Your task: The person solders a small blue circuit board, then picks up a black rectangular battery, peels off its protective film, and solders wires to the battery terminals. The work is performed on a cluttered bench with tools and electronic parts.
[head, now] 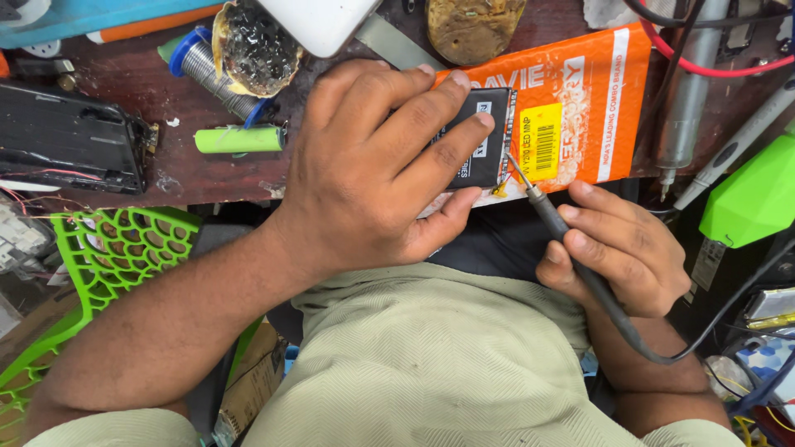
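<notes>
My left hand [377, 157] lies palm down over a flat black battery pack [484, 141], fingers pressing it onto an orange padded envelope [596, 99] at the bench's front edge. My right hand [617, 252] grips a soldering iron [542, 203] like a pen. Its tip touches the battery's lower right corner, by a small yellow tab. The iron's black cable runs down past my right wrist.
A solder spool [211, 70] and a tin of dark flux [252, 45] stand at the back left. A green cylindrical cell [240, 139] lies beside a black battery case [70, 145]. A green lattice chair [108, 257] is at left, a green tool [758, 194] at right.
</notes>
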